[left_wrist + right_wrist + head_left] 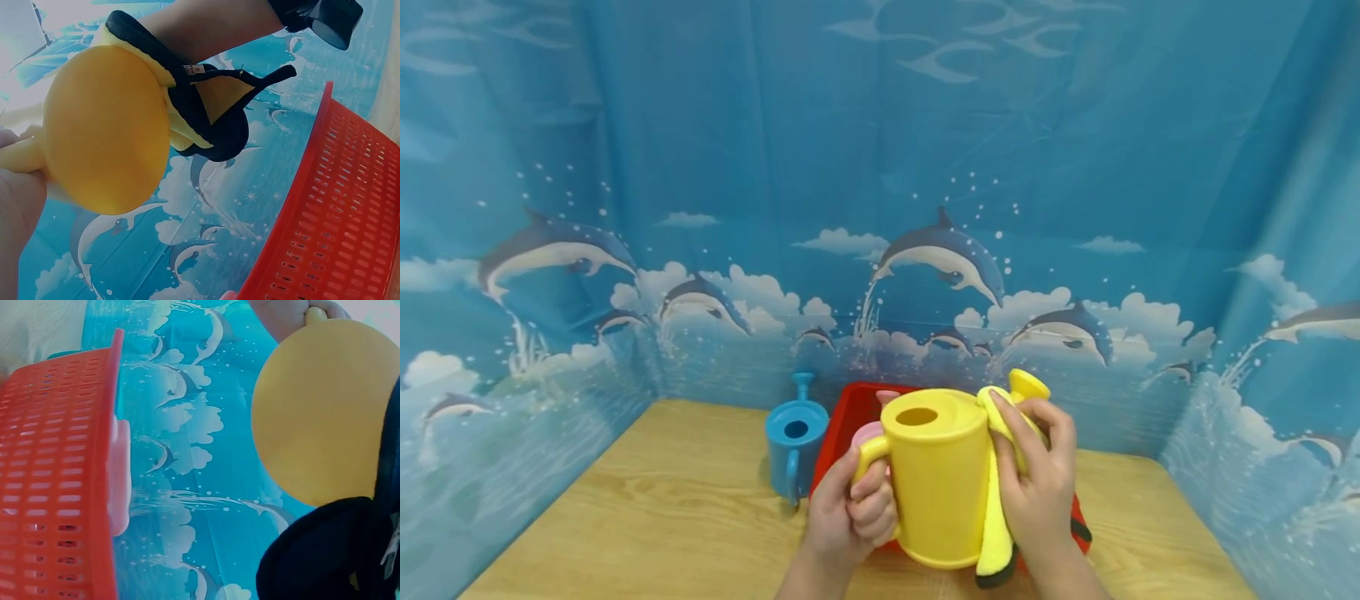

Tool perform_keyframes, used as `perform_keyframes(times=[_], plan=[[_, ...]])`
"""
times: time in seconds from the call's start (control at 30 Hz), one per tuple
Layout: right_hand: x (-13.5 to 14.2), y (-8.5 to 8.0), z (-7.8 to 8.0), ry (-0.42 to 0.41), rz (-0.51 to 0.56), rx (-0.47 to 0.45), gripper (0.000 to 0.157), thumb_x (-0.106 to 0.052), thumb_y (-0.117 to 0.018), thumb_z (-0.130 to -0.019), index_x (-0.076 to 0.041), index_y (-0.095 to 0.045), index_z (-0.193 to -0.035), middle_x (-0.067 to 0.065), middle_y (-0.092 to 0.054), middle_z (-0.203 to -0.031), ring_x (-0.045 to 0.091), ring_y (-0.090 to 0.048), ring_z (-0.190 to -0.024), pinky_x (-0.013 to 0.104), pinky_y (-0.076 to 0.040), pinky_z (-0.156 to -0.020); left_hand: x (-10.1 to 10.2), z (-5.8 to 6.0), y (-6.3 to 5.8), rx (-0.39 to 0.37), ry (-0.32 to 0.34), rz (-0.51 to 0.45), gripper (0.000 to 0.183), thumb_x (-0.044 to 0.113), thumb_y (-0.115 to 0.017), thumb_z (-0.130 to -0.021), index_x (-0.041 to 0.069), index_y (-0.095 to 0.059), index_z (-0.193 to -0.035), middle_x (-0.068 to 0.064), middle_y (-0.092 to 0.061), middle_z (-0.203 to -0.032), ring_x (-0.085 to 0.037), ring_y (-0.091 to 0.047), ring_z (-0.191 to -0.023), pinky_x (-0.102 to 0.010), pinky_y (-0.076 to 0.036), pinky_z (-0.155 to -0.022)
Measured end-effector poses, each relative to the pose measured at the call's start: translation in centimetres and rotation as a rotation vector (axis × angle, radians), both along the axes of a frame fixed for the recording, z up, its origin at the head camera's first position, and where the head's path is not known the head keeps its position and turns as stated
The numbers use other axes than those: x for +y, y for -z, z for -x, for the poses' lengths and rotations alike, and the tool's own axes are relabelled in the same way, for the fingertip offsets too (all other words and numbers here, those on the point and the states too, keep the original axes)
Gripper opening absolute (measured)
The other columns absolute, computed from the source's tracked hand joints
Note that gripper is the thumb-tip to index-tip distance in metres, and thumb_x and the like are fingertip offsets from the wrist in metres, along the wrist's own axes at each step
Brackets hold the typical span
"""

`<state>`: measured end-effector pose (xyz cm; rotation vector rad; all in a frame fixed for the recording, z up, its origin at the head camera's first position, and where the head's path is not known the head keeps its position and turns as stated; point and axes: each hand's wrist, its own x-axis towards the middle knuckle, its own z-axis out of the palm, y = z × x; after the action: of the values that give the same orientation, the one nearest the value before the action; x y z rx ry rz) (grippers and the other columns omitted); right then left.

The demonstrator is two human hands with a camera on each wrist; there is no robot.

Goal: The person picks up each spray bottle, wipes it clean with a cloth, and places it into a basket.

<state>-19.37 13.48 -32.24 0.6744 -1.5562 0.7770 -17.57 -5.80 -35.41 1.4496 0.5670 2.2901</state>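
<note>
My left hand grips the handle of a yellow watering can, which is lifted upright over the front of the red basket. In my right hand is a yellow cloth with a dark edge, pressed against the can's spout side. The spout's round yellow head sticks out above those fingers. Both wrist views look up at the can's smooth round underside. Beside it the cloth's dark trim hangs down, and a small white tag shows on it.
Behind the can stands a red slotted basket with a pink item in it, mostly hidden. To its left a blue watering can sits on the wooden table. A dolphin-print curtain encloses the back and sides.
</note>
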Motion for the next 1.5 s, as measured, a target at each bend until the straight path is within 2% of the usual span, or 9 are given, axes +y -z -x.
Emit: perform_keyframes(times=[0.2,0.4,0.67,0.93,1.03,1.23,1.4,1.5], plan=[[-0.1,1.0,-0.3,-0.005,0.01,-0.031,0.031,-0.026,-0.052,-0.093,-0.001,-0.064,-0.107,0.024,-0.049,-0.098,0.025,-0.045,-0.089,0.022,-0.038,-0.075,0.0,0.0,0.0,-0.007,-0.001,-0.041,0.038,0.039,-0.017,-0.1,0.016,-0.025,-0.071,0.006,-0.026,-0.054,-0.008,-0.021,-0.038,-0.021,-0.01,-0.033],[-0.3,2.3,-0.4,-0.112,0.018,-0.084,0.023,-0.009,-0.058,-0.088,0.002,-0.062,-0.108,0.023,-0.048,-0.101,0.021,-0.044,-0.092,0.018,-0.039,-0.076,-0.2,0.1,-0.2,-0.007,-0.009,-0.093,0.039,0.037,-0.016,-0.1,0.015,-0.023,-0.069,0.006,-0.025,-0.053,-0.007,-0.02,-0.037,-0.019,-0.01,-0.032],[-0.1,3.9,-0.6,-0.231,0.028,-0.134,0.032,0.011,-0.058,-0.079,0.006,-0.059,-0.11,0.021,-0.046,-0.103,0.019,-0.042,-0.095,0.017,-0.038,-0.081,-0.3,0.2,-0.3,-0.023,0.006,-0.15,0.039,0.037,-0.018,-0.1,0.015,-0.022,-0.068,0.007,-0.025,-0.052,-0.005,-0.019,-0.036,-0.018,-0.01,-0.032],[0.3,5.4,-0.6,-0.317,0.018,-0.141,0.032,0.014,-0.056,-0.078,0.01,-0.057,-0.11,0.018,-0.046,-0.104,0.016,-0.046,-0.093,0.016,-0.04,-0.082,-0.4,0.3,-0.2,-0.063,0.009,-0.183,0.039,0.037,-0.019,-0.101,0.016,-0.022,-0.068,0.008,-0.025,-0.053,-0.005,-0.018,-0.037,-0.017,-0.008,-0.033],[0.4,5.5,-0.3,-0.307,0.018,-0.107,0.029,0.011,-0.057,-0.08,0.01,-0.058,-0.108,0.02,-0.047,-0.102,0.017,-0.046,-0.092,0.017,-0.04,-0.082,-0.4,0.3,-0.2,-0.074,-0.003,-0.168,0.039,0.037,-0.018,-0.101,0.016,-0.023,-0.068,0.007,-0.025,-0.053,-0.005,-0.019,-0.037,-0.018,-0.009,-0.033],[0.1,4.4,0.1,-0.262,0.006,-0.037,0.023,-0.003,-0.057,-0.086,0.008,-0.061,-0.106,0.024,-0.047,-0.097,0.018,-0.045,-0.089,0.017,-0.039,-0.079,-0.4,0.3,-0.1,-0.089,-0.032,-0.131,0.04,0.038,-0.015,-0.1,0.016,-0.025,-0.069,0.007,-0.025,-0.053,-0.006,-0.019,-0.038,-0.019,-0.009,-0.034],[0.0,3.4,0.4,-0.229,0.011,-0.007,0.024,-0.01,-0.056,-0.089,0.007,-0.061,-0.105,0.026,-0.046,-0.096,0.02,-0.045,-0.091,0.018,-0.038,-0.082,-0.3,0.2,-0.1,-0.059,-0.025,-0.114,0.041,0.039,-0.015,-0.1,0.016,-0.023,-0.068,0.007,-0.025,-0.053,-0.006,-0.02,-0.037,-0.019,-0.009,-0.033],[0.1,2.9,0.8,-0.21,0.006,0.0,0.025,-0.012,-0.055,-0.09,0.006,-0.061,-0.106,0.026,-0.045,-0.097,0.02,-0.044,-0.09,0.018,-0.038,-0.079,-0.2,0.0,-0.3,-0.035,-0.037,-0.098,0.04,0.039,-0.014,-0.1,0.015,-0.023,-0.069,0.006,-0.026,-0.053,-0.007,-0.021,-0.038,-0.02,-0.01,-0.033]])
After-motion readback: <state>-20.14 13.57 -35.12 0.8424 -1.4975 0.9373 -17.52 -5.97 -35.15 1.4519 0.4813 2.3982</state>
